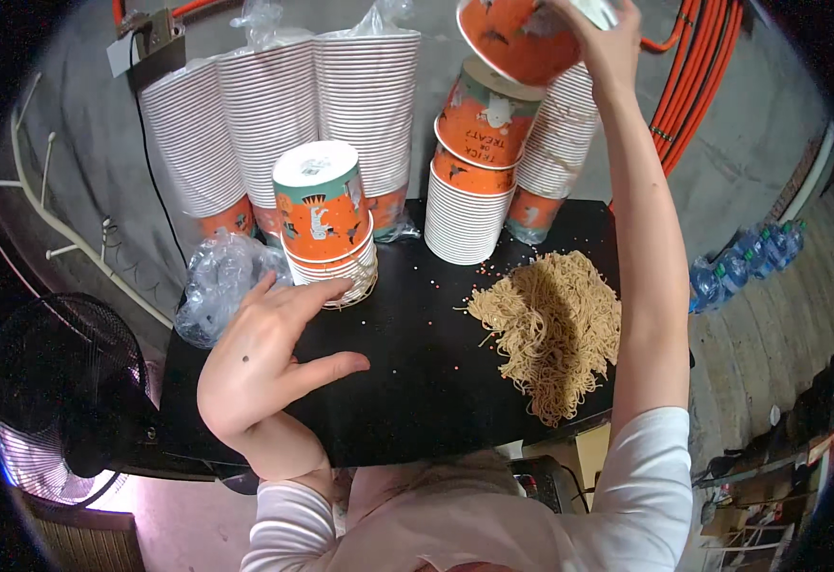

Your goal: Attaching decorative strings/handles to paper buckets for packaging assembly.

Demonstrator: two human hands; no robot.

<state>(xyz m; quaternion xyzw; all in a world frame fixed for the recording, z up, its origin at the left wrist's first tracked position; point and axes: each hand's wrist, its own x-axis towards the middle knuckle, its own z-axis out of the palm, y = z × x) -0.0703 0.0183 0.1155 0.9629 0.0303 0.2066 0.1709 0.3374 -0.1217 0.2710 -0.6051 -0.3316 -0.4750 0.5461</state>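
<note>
My right hand [608,43] grips an orange paper cup [517,43] with dark printed figures. It is tilted above a tall stack of upside-down paper cups [471,214], whose upper cups are orange and green. My left hand [269,348] is open, its thumb and fingers spread. Its fingertips are close to a shorter stack of upside-down cups [326,214] with a white base on top; whether they touch it cannot be told. Thin tan strands hang around that stack's lower part. On the right lies a heap of tan strands [550,329], looking like noodles or thin rubber bands.
Tall cup stacks in clear plastic [365,114] stand along the grey wall, another [560,133] behind the right stack. Crumpled plastic bags [222,286] lie at the black table's [388,419] left. A fan [64,391] stands left; orange cables [693,76] and bottles [746,262] are right.
</note>
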